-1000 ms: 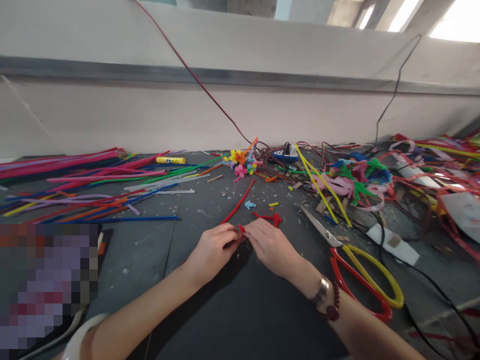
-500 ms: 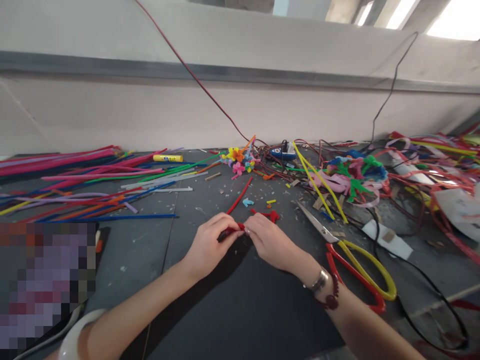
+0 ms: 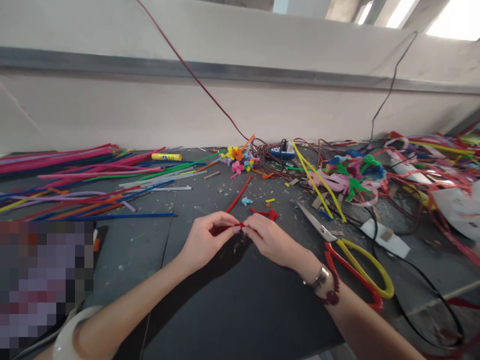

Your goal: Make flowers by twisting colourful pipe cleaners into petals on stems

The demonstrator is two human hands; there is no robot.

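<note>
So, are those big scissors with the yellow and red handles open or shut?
Shut. The two steel blades of the scissors lie closed together in one narrow point, with the yellow handle and red handle close alongside.

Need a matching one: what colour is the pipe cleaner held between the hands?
Red pipe cleaner, clearest in the head view.

Bright glare fills the upper-right window (image 3: 453, 22), edges bowed.

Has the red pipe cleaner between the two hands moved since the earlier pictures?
Yes: the red pipe cleaner now shows further left, along the left hand, judged against the scissors.
</note>
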